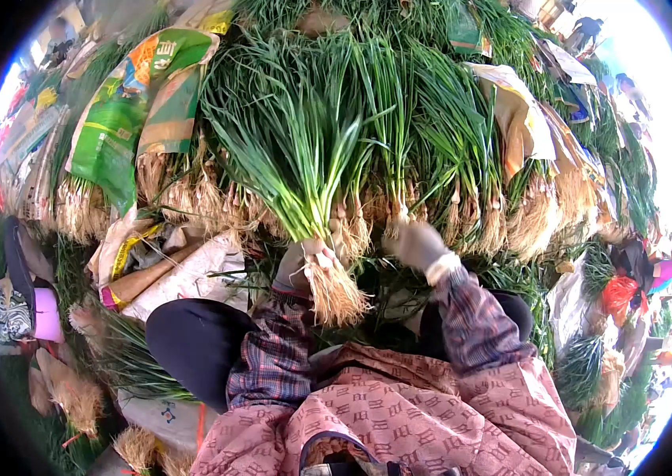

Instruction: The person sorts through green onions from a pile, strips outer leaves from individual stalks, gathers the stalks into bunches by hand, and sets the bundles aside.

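A bunch of green garlic rises in front of me, leaves pointing away and pale roots hanging toward my lap. My gloved left hand is closed round it just above the roots. To the right, my gloved right hand reaches to the front of the pile, its fingers closed at the base of a few green garlic stalks. Slight blur and the glove hide the exact fingertips. Behind both hands lies the wide heap of green garlic, bulbs and roots facing me.
Green plastic sacking covers plants at left, and a whitish sack covers some at right. A white sack lies by my left knee. More bundles lie on the ground. Another person's leg shows at far left.
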Motion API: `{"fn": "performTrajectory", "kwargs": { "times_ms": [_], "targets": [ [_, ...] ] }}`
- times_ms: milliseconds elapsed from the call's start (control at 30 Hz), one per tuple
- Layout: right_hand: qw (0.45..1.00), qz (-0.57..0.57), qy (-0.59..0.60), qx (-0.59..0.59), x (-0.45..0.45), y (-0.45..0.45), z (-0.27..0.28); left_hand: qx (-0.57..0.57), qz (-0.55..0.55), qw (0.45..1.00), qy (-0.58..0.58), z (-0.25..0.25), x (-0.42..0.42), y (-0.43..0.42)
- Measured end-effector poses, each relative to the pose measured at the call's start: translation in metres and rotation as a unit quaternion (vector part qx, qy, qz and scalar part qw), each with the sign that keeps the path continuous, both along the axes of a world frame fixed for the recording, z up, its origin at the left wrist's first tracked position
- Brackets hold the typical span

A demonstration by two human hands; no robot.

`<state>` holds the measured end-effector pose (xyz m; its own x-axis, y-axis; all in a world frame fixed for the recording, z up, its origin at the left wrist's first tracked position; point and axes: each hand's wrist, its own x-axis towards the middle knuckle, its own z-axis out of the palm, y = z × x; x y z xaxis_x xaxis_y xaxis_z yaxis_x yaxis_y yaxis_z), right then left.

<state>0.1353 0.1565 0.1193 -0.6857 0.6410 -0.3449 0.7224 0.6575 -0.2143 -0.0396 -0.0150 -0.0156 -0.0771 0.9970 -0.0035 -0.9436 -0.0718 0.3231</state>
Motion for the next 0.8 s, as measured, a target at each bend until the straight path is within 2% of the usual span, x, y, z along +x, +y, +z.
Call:
{"fn": "performTrajectory", "kwargs": {
  "times_ms": [33,67,100,167,200,233,267,300,333,367,433,467,500,567,600,633,700,767,800],
  "targets": [
    [0.995,-0.006,0.071,0.064,-0.009,0.007,0.004,0.019,-0.011,1.000,0.008,0.015,-0.001,0.004],
    [0.994,-0.087,-0.009,0.058,-0.024,0.020,0.011,0.087,-0.016,0.996,0.032,0.029,-0.003,0.008],
    [0.981,-0.166,-0.088,0.052,-0.040,0.024,0.026,0.155,-0.021,0.986,0.057,0.067,-0.002,0.008],
    [0.991,-0.085,-0.023,0.105,-0.033,0.058,-0.029,0.142,0.007,0.989,0.049,0.093,-0.001,0.002],
    [0.989,-0.106,0.006,0.103,-0.031,0.074,-0.056,0.090,0.035,0.993,0.063,0.097,-0.001,-0.002],
    [0.988,-0.080,-0.005,0.134,-0.029,0.080,-0.052,0.037,0.065,0.994,0.076,0.097,-0.001,-0.006],
    [0.981,-0.104,0.134,0.092,-0.025,0.084,-0.050,-0.009,0.062,0.993,0.102,0.072,-0.008,-0.008],
    [0.954,-0.129,0.268,0.045,-0.022,0.085,-0.047,0.059,0.043,0.993,0.089,0.046,-0.013,-0.001],
    [0.922,-0.073,0.360,0.122,-0.022,0.076,-0.018,0.049,0.050,0.997,0.042,0.053,-0.007,-0.002],
    [0.888,-0.041,0.410,0.205,-0.018,0.084,-0.014,0.037,0.053,0.998,-0.005,0.061,0.001,-0.002],
    [0.903,-0.146,0.395,0.084,-0.021,0.069,0.016,0.062,0.054,0.993,-0.087,0.075,0.010,0.001],
    [0.921,-0.059,0.314,0.221,-0.017,0.074,0.002,0.055,0.065,0.993,-0.085,0.075,0.011,0.003],
    [0.939,-0.085,0.244,0.228,-0.018,0.065,0.005,0.042,0.072,0.995,-0.059,0.073,0.008,0.004],
    [0.920,-0.114,0.339,0.160,-0.016,0.046,0.013,0.017,0.098,0.995,-0.013,0.065,0.005,0.001],
    [0.913,-0.104,0.350,0.184,-0.017,0.035,0.011,-0.004,0.109,0.994,0.022,0.075,0.007,-0.003],
    [0.912,-0.103,0.382,0.104,-0.019,0.024,0.005,-0.020,0.114,0.993,0.025,0.071,0.007,-0.003],
    [0.906,-0.034,0.409,0.105,-0.029,-0.008,-0.013,-0.068,0.115,0.991,0.033,0.048,0.008,-0.001],
    [0.962,0.025,0.269,0.037,-0.034,-0.037,-0.017,-0.102,0.118,0.987,0.041,0.063,0.012,-0.002],
    [0.919,0.121,0.368,0.073,-0.037,-0.048,-0.017,-0.097,0.116,0.988,0.035,0.065,0.014,-0.001]
  ]
}}
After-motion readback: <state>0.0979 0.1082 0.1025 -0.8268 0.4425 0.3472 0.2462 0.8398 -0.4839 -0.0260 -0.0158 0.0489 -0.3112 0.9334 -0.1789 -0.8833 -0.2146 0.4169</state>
